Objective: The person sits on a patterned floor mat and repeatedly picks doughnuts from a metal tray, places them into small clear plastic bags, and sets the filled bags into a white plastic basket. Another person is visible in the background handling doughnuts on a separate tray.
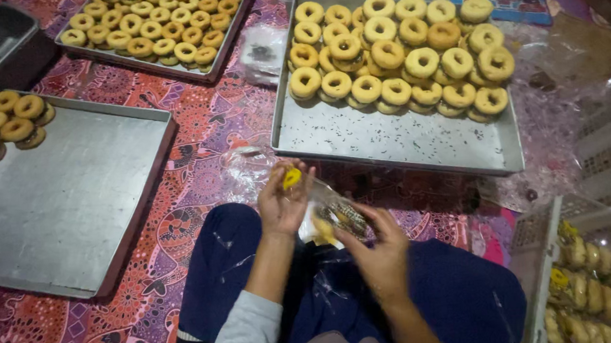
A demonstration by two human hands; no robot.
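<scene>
A small clear plastic bag with ring-shaped pastries inside is held over the lap, near edge of the scene, centre. The bag's lower end is pinched by the right hand, fingers closed on the plastic. The left hand is raised just left of the bag, with a small yellow tie gripped at the fingertips, at the bag's top (whether tie and bag touch cannot be told).

Just beyond the hands, a large metal tray sits on the patterned cloth; ring pastries are piled on its far half, and its near half is bare metal with crumbs. At left, a second tray is seen with a few pastries in its far-left corner. A third full tray is placed far left. At near right, a white crate is filled with bagged pastries. Loose clear plastic lies between the trays.
</scene>
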